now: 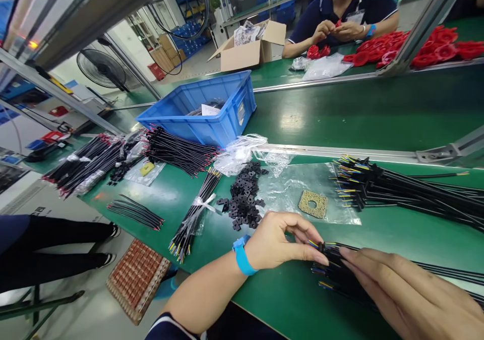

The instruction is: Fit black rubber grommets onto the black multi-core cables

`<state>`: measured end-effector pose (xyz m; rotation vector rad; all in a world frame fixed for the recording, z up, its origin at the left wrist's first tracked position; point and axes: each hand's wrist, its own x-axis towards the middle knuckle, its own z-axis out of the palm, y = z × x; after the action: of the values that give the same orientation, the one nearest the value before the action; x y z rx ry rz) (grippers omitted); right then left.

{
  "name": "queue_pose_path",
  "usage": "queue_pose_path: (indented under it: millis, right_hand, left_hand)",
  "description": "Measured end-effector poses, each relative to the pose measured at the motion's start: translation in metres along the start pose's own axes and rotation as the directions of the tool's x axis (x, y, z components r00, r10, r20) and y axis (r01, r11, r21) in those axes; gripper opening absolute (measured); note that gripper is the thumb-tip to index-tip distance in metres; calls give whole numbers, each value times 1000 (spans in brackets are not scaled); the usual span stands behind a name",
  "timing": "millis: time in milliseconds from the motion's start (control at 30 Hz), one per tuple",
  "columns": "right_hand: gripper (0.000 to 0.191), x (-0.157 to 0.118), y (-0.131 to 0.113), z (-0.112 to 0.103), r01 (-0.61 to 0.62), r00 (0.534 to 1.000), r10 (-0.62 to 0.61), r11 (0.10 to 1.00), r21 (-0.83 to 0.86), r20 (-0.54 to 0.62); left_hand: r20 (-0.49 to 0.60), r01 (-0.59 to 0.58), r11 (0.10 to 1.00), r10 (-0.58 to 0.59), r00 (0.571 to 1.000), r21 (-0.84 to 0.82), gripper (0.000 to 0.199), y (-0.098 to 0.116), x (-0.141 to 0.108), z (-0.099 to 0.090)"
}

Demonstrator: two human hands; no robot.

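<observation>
With thumb and fingers pinched together, my left hand [282, 241] grips a small black clip [322, 247] at the end of a black cable. My right hand [412, 289] closes on that same black cable [342, 249] just behind the clip. Coloured wire tips stick out past the clip. Below both hands lie more black cables [351, 279] with bare coloured ends, partly hidden by my right hand. Left of my left hand is a pile of small black clips [244, 199]. A yellowish sponge [312, 204] with a round hole rests on a clear plastic bag [280, 188].
A large cable bundle [408, 186] lies at the right, a tied bundle [196, 214] left of the clips. Behind stands a blue bin [200, 125]. Across the bench a person [342, 22] handles red parts [401, 50]. A metal frame post [427, 22] rises at right.
</observation>
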<state>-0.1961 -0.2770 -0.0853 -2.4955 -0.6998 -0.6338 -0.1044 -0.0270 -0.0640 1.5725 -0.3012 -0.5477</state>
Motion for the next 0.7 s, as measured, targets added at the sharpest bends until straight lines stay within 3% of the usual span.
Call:
queue_pose_path:
  millis: [133, 300, 567, 700]
  right_hand:
    - [28, 25, -9, -9, 132, 990, -133, 991, -25, -47]
    - [18, 46, -20, -12, 101, 994, -99, 993, 60, -38]
    - [21, 46, -22, -5, -3, 1000, -4, 967, 256, 25]
    - [20, 46, -21, -3, -26, 998, 8, 945, 327, 56]
  left_hand:
    - [-19, -167, 978, 171, 985, 121, 53, 1, -1, 2]
    - [23, -338, 922, 340, 940, 189, 50, 0, -1, 2]
    - [98, -356, 893, 342, 934, 274, 36, -8, -3, 3]
    - [138, -420, 873, 398, 907, 246, 27, -10, -4, 5]
